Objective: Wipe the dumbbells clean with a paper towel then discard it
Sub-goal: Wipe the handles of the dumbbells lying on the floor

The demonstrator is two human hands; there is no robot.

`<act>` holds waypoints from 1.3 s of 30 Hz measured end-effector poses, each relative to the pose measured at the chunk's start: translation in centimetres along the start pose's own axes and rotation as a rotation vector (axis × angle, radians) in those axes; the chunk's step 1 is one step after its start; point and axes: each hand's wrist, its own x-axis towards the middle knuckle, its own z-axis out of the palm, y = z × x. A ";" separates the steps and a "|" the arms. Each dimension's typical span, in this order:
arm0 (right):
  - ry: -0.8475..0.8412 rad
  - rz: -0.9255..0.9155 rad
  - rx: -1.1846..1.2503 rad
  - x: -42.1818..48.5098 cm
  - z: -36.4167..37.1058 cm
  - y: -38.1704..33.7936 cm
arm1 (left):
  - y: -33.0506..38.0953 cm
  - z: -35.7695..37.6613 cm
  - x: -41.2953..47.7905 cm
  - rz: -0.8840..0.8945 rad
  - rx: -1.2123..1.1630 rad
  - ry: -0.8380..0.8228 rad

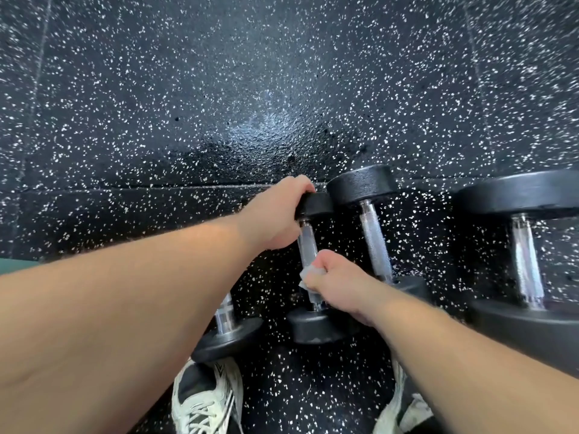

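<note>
The left hand (277, 216) reaches forward and curls its fingers over the far black round head of a small dumbbell with a chrome handle (305, 242), gripping that head from the left side. The right hand (340, 285) is closed round the lower part of the same handle, with a crumpled white paper towel (308, 275) pinched between its fingers and the metal; a bit of the towel sticks out on the hand's left. The small dumbbell lies on the black rubber floor flecked with white (156, 120), its near head just below the right hand.

Just to its right lies a second, somewhat larger black dumbbell (360, 183), whose far head touches or nearly touches the head under the left hand; its near end is partly hidden behind the right wrist. Further right, well apart, lies a much larger black dumbbell (517, 192), cut off by the frame edge. To the left, another black dumbbell (228, 338) is mostly covered by the left forearm, with only its near head and a short piece of handle showing.

At the bottom edge stand two white lace-up sports shoes (203, 399), one on each side.
</note>
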 end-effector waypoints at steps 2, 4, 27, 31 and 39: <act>0.016 0.042 -0.051 -0.1 0.0 0.1 | 0.4 0.1 -0.3 -0.010 -0.009 -0.009; 0.004 0.044 -0.088 0.0 0.3 -0.2 | 0.2 0.1 -0.6 -0.034 -0.006 -0.027; 0.452 -0.079 -0.025 4.6 1.5 -2.1 | -1.7 -0.1 1.2 -0.115 -0.155 -0.121; 0.385 -0.101 -0.061 4.5 1.8 -2.0 | -1.9 -0.1 1.1 -0.107 -0.177 -0.117; 0.177 -0.145 -0.209 1.9 1.5 0.1 | -1.8 -0.4 0.8 -0.094 -0.219 -0.100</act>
